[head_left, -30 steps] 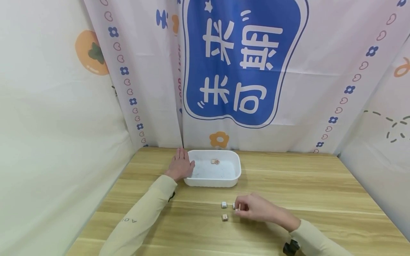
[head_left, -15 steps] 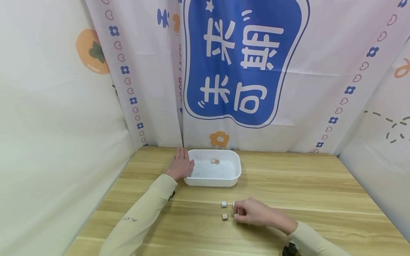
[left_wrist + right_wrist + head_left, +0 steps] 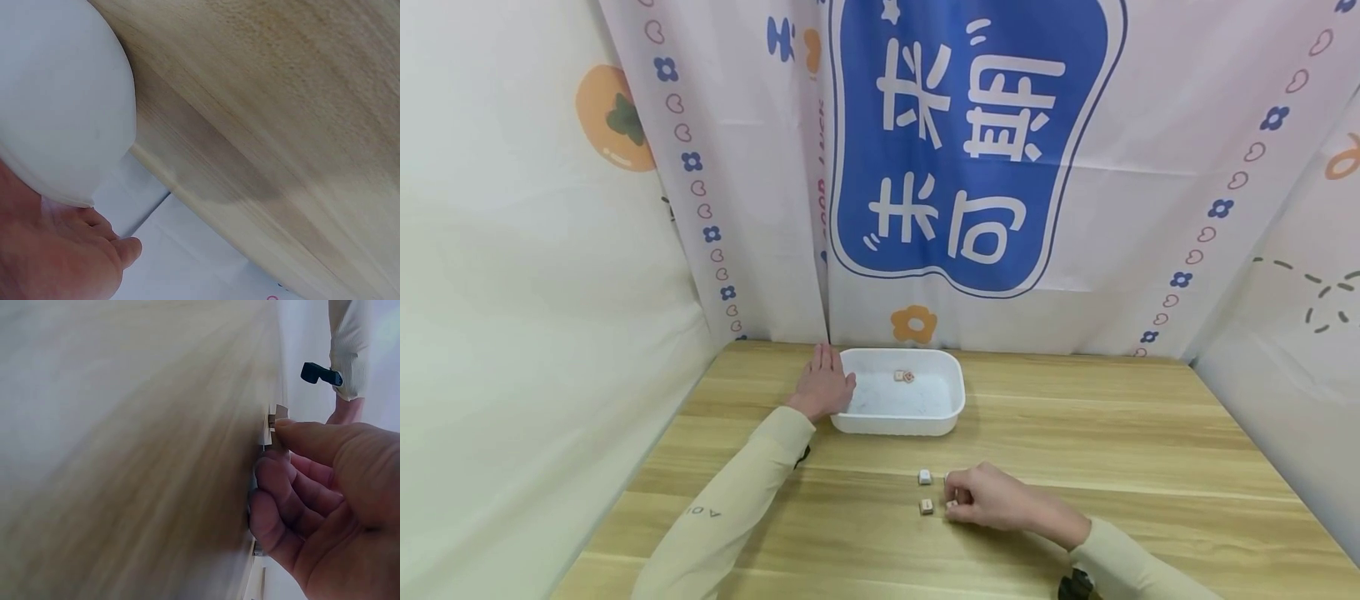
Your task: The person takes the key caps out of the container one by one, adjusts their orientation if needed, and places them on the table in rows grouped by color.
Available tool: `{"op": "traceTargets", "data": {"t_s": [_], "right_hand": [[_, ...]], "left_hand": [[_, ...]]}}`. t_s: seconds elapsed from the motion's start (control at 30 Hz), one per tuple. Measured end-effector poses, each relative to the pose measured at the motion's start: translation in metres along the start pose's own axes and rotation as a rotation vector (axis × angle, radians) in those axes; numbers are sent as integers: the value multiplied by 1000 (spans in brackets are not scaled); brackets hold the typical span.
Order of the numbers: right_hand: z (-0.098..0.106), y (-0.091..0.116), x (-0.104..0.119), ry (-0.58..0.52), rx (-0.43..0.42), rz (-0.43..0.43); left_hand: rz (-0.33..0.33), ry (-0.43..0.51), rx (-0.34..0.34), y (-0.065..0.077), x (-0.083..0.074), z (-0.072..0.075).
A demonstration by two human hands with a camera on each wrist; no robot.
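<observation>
My left hand (image 3: 823,387) lies along the left rim of a white plastic tub (image 3: 898,426), fingers straight and thumb over the inner side. In the left wrist view that hand (image 3: 69,250) touches the edge of the tub (image 3: 69,100). My right hand (image 3: 988,497) pinches a small pale keycap (image 3: 952,504) between thumb and fingers, down at the tabletop. Beside it are a white keycap (image 3: 924,477) and a beige keycap (image 3: 927,506). Another white keycap is mostly hidden behind the right fingers. The right wrist view shows the fingers (image 3: 275,478) curled low against the table.
Two beige-orange keycaps (image 3: 903,377) lie inside the tub toward its back wall. The wooden table (image 3: 1112,433) ends at a printed cloth backdrop (image 3: 1045,321), with white cloth (image 3: 550,333) along the left side.
My right hand has shifted slightly left and toward me with the pinched keycap, bringing it next to the beige keycap. My left hand stays on the tub's rim.
</observation>
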State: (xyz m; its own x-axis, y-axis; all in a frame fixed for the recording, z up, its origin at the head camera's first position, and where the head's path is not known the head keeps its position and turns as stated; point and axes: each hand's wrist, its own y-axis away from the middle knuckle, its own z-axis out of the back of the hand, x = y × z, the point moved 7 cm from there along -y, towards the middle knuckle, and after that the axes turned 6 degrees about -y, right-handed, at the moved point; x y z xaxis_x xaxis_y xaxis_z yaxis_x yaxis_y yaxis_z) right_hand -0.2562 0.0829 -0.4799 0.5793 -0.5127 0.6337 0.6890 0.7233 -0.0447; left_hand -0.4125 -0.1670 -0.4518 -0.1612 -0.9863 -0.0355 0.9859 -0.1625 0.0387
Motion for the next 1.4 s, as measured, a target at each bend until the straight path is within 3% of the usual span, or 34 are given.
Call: {"op": "traceTargets", "data": {"t_s": [0.37, 0.63, 0.93, 1.4], "right_hand": [[4, -1, -1, 18, 12, -36], [21, -6, 1, 27, 30, -52], [45, -20, 11, 3, -25, -9], [74, -53, 8, -40, -148, 13]], "left_hand": [[-2, -14, -2, -3, 2, -1], [-3, -26, -2, -1, 2, -2], [3, -11, 7, 0, 2, -2], [-9, 13, -5, 0, 1, -2]]}}
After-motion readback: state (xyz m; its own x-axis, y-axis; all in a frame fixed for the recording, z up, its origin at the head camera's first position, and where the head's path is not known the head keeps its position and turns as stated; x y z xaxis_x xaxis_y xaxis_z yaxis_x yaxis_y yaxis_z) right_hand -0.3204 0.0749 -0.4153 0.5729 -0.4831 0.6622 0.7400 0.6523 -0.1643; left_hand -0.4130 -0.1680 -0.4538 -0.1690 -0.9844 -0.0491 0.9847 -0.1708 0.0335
